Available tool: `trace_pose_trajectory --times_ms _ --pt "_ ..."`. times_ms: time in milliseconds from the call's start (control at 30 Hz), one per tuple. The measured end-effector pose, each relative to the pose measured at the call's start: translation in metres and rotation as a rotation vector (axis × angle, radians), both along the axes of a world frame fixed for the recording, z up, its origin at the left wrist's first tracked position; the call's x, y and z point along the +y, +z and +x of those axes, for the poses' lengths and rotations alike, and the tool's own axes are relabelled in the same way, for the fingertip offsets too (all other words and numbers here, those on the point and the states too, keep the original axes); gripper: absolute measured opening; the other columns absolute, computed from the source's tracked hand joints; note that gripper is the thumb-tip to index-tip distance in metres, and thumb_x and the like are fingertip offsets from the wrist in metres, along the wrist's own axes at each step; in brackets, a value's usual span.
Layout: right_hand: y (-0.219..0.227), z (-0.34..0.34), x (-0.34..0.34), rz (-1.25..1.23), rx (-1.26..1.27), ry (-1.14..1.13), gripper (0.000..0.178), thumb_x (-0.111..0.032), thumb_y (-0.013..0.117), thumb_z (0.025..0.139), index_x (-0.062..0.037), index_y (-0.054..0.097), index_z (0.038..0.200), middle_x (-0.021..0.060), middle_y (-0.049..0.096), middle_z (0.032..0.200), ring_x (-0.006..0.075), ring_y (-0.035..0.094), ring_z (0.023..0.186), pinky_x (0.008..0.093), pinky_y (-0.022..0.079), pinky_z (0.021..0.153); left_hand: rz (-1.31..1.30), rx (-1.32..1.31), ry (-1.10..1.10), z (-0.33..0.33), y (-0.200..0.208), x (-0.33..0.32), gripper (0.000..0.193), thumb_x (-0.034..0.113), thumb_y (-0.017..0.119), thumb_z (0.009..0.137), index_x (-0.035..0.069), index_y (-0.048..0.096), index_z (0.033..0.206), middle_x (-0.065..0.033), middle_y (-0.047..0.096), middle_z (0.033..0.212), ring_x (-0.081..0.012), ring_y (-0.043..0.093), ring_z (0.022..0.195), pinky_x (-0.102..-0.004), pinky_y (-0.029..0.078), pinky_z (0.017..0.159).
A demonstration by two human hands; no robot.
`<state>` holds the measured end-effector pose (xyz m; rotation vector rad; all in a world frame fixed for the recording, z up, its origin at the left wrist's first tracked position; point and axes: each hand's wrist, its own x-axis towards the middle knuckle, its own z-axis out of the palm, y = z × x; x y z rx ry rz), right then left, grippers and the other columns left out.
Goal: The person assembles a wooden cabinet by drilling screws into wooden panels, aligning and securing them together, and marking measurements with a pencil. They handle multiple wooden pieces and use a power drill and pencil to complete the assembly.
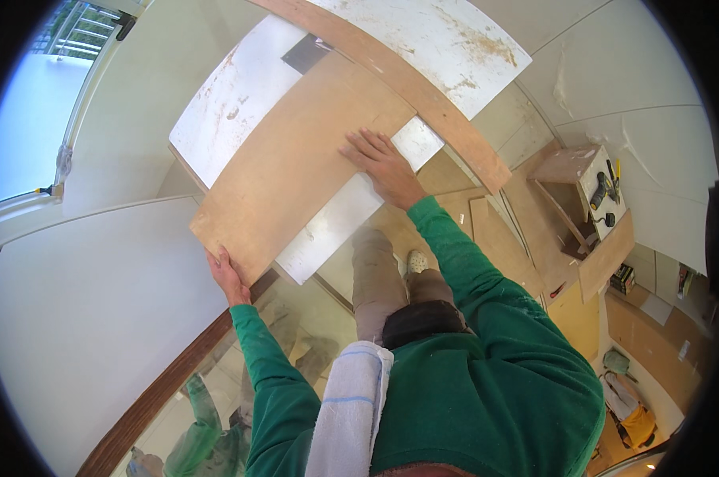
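Observation:
A light-brown wooden panel [296, 151] lies at a slant across a white work surface [224, 111] smeared with sawdust. My left hand [230, 278] grips its near left corner, the thumb at the edge and the other fingers partly hidden. My right hand [385, 168] rests flat on the panel's right side with the fingers stretched out. Along the panel's far right end runs a long narrow wooden strip [455, 131]. A dark plate [306, 54] shows in the white surface beside the panel's far edge.
On the right, a wooden box unit [566, 171] carries a drill [599, 191] and other small tools. Loose boards [494, 230] lean or lie near my right arm. A glass pane [208, 397] with a brown frame is at lower left; a window [46, 103] is at upper left.

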<state>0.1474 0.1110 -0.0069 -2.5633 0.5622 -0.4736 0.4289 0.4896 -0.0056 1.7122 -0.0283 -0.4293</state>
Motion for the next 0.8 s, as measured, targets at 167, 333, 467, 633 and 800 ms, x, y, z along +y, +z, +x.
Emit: trace_pose_trajectory --times_ms 167,333,467,633,800 --pt "-0.003 0.009 -0.002 0.025 -0.026 -0.007 0.079 0.012 0.057 0.096 -0.022 0.057 0.167 0.0043 0.046 0.18 0.0322 0.037 0.169 0.0531 0.027 0.14 -0.006 -0.015 -0.006 0.008 0.0 -0.003 0.063 0.018 0.058 0.12 0.005 0.036 0.177 -0.0139 0.053 0.169 -0.0256 0.057 0.148 -0.0392 0.049 0.123" --pt "-0.004 0.016 -0.005 0.027 -0.01 -0.009 0.079 0.011 0.057 0.096 -0.0223 0.057 0.167 0.0042 0.046 0.18 0.0317 0.036 0.169 0.0535 0.027 0.14 0.034 -0.036 -0.002 0.018 -0.004 -0.003 0.062 0.019 0.06 0.119 0.004 0.038 0.176 -0.0145 0.055 0.167 -0.0254 0.058 0.146 -0.0391 0.049 0.122" --pt "-0.004 0.021 -0.007 0.033 -0.043 -0.007 0.079 0.012 0.057 0.095 -0.0221 0.057 0.167 0.0042 0.047 0.18 0.0314 0.036 0.169 0.0532 0.026 0.141 0.009 -0.013 -0.002 0.023 -0.006 -0.004 0.062 0.02 0.06 0.119 0.004 0.038 0.175 -0.0142 0.055 0.167 -0.0252 0.057 0.146 -0.039 0.048 0.123" --pt "-0.004 0.027 -0.009 0.029 -0.041 -0.006 0.08 0.013 0.055 0.095 -0.0216 0.056 0.167 0.005 0.046 0.179 0.0314 0.036 0.169 0.0529 0.026 0.141 0.065 -0.048 -0.014 0.03 -0.005 -0.006 0.063 0.02 0.06 0.119 0.003 0.037 0.176 -0.0143 0.054 0.168 -0.0257 0.057 0.148 -0.0394 0.048 0.123" --pt "-0.006 0.033 -0.011 0.003 -0.041 -0.004 0.081 0.013 0.055 0.094 -0.0213 0.056 0.167 0.006 0.047 0.179 0.0321 0.035 0.169 0.0529 0.026 0.141 0.034 -0.01 -0.011 0.036 -0.006 -0.007 0.064 0.021 0.06 0.119 0.003 0.037 0.176 -0.0145 0.053 0.169 -0.0261 0.056 0.149 -0.0399 0.047 0.125"
